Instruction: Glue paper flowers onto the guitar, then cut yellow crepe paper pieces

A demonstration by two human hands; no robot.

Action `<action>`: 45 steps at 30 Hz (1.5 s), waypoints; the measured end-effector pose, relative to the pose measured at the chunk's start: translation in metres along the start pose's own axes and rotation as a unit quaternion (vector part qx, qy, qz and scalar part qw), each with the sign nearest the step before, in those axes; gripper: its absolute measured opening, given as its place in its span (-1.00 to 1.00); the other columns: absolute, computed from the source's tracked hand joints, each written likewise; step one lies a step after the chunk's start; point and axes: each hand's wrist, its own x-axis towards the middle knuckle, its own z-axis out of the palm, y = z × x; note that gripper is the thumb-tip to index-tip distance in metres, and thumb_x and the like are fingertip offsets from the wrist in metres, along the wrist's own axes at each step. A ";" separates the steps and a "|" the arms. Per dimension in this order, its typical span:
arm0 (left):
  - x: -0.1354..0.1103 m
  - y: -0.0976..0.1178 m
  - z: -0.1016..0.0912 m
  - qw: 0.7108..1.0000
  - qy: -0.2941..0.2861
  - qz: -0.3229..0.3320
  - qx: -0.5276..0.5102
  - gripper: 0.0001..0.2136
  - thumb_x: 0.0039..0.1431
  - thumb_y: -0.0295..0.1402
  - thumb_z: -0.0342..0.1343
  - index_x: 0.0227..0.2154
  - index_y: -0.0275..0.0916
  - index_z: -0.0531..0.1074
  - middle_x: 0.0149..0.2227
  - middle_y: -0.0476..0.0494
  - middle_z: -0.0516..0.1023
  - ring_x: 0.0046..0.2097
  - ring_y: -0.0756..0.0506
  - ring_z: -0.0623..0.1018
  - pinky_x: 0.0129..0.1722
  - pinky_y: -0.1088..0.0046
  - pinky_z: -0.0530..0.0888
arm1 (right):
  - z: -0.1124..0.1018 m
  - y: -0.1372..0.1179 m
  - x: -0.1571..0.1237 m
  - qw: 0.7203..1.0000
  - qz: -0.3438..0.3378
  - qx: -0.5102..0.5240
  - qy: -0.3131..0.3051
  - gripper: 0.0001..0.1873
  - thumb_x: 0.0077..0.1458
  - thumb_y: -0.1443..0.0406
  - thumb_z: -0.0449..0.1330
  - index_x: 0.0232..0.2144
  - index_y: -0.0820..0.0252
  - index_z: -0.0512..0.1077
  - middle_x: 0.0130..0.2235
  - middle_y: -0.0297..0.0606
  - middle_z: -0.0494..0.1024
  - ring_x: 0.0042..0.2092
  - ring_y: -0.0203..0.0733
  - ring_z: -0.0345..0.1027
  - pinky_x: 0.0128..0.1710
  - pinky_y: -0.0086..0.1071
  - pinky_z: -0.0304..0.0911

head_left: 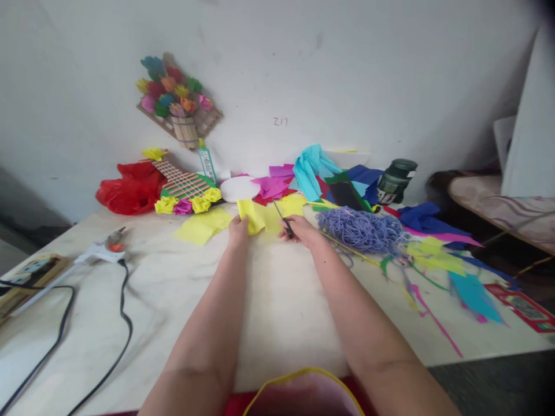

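Observation:
My left hand (238, 229) is closed on a folded piece of yellow crepe paper (251, 216), which stands up from the table. In my right hand (304, 229) is a pair of dark-handled scissors (287, 225), their blades pointing away and to the left, close to the paper's right side. Whether the blades touch the paper, I cannot tell. Another yellow sheet (203, 227) lies flat to the left of my left hand. More yellow paper (291, 204) lies just beyond the scissors.
A hot glue gun (104, 251) with a black cord (125, 315) lies left, near a power strip (32, 274). At the back are a flower-trimmed craft piece (184, 185), a white disc (240, 189) and a glue bottle (207, 163). Tangled purple yarn (362, 230) and paper scraps (474, 296) lie right.

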 end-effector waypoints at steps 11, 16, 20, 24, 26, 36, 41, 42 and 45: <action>-0.004 0.001 0.002 0.998 -0.001 -0.003 0.061 -0.83 -0.17 -0.38 0.05 -0.45 -0.30 0.42 -0.51 -0.15 0.49 -0.38 -0.14 0.51 -0.39 0.37 0.40 | -0.007 0.023 0.028 0.954 -0.098 -0.147 0.243 -0.69 -0.01 0.18 0.09 -0.18 0.10 0.22 -0.34 -0.30 0.50 -0.46 -0.31 0.41 -0.69 -0.56 0.21; -0.002 -0.001 0.002 0.996 0.036 0.005 0.079 -0.86 -0.16 -0.41 0.01 -0.48 -0.30 0.40 -0.50 -0.16 0.49 -0.39 -0.14 0.50 -0.39 0.36 0.40 | -0.006 0.026 0.027 0.955 -0.095 -0.116 0.257 -0.67 -0.01 0.12 0.08 -0.20 0.13 0.23 -0.42 -0.33 0.48 -0.58 -0.34 0.35 -0.75 -0.57 0.13; -0.003 0.001 0.002 0.996 0.058 0.005 0.064 -0.89 -0.16 -0.43 -0.02 -0.50 -0.28 0.36 -0.48 -0.14 0.48 -0.42 -0.11 0.50 -0.40 0.37 0.40 | 0.004 0.018 0.019 0.970 -0.086 -0.052 0.223 -0.66 -0.10 0.10 0.17 -0.30 0.17 0.26 -0.54 -0.40 0.39 -0.67 -0.40 0.25 -0.82 -0.59 -0.01; -0.004 0.004 0.003 0.997 0.070 0.003 0.036 -0.88 -0.15 -0.44 -0.03 -0.48 -0.26 0.35 -0.47 -0.12 0.48 -0.42 -0.08 0.49 -0.41 0.40 0.41 | 0.013 0.010 0.010 0.986 -0.094 -0.009 0.139 -0.61 -0.15 0.10 0.22 -0.28 0.15 0.26 -0.60 -0.46 0.34 -0.68 -0.43 0.21 -0.82 -0.59 -0.01; -0.004 0.006 0.003 0.997 0.069 0.000 0.026 -0.87 -0.16 -0.45 -0.03 -0.47 -0.26 0.36 -0.49 -0.11 0.48 -0.42 -0.07 0.49 -0.41 0.42 0.41 | 0.015 0.008 0.004 0.992 -0.093 -0.005 0.088 -0.63 -0.14 0.10 0.21 -0.30 0.17 0.28 -0.61 -0.46 0.34 -0.69 -0.44 0.20 -0.81 -0.60 -0.01; -0.012 0.018 0.001 0.996 0.088 -0.015 0.002 -0.85 -0.19 -0.50 -0.04 -0.48 -0.28 0.38 -0.50 -0.13 0.48 -0.38 -0.12 0.51 -0.36 0.36 0.42 | -0.001 0.004 -0.012 0.992 -0.057 0.004 -0.113 -0.64 -0.06 0.08 0.14 -0.39 0.31 0.38 -0.62 -0.33 0.41 -0.68 -0.39 0.25 -0.79 -0.58 -0.04; -0.012 0.019 0.002 0.996 0.073 -0.020 -0.039 -0.84 -0.18 -0.50 -0.02 -0.46 -0.29 0.39 -0.46 -0.14 0.50 -0.39 -0.10 0.51 -0.34 0.35 0.44 | -0.012 0.003 -0.016 0.985 -0.039 -0.014 -0.167 -0.60 -0.03 0.10 0.10 -0.30 0.35 0.39 -0.62 -0.31 0.44 -0.69 -0.38 0.25 -0.78 -0.56 -0.03; -0.012 0.019 0.002 0.996 0.071 -0.022 -0.049 -0.83 -0.17 -0.50 -0.02 -0.45 -0.29 0.39 -0.44 -0.15 0.50 -0.39 -0.10 0.51 -0.33 0.34 0.44 | -0.014 0.003 -0.016 0.983 -0.037 -0.021 -0.179 -0.60 -0.02 0.09 0.09 -0.30 0.35 0.39 -0.62 -0.30 0.45 -0.69 -0.38 0.26 -0.78 -0.56 -0.03; -0.011 0.018 0.001 0.996 0.073 -0.026 -0.049 -0.83 -0.15 -0.50 -0.02 -0.43 -0.28 0.40 -0.42 -0.15 0.50 -0.37 -0.08 0.52 -0.32 0.36 0.44 | -0.019 0.003 -0.016 0.977 -0.021 -0.045 -0.208 -0.57 -0.03 0.06 0.08 -0.31 0.36 0.39 -0.63 -0.30 0.45 -0.70 -0.38 0.25 -0.79 -0.57 -0.06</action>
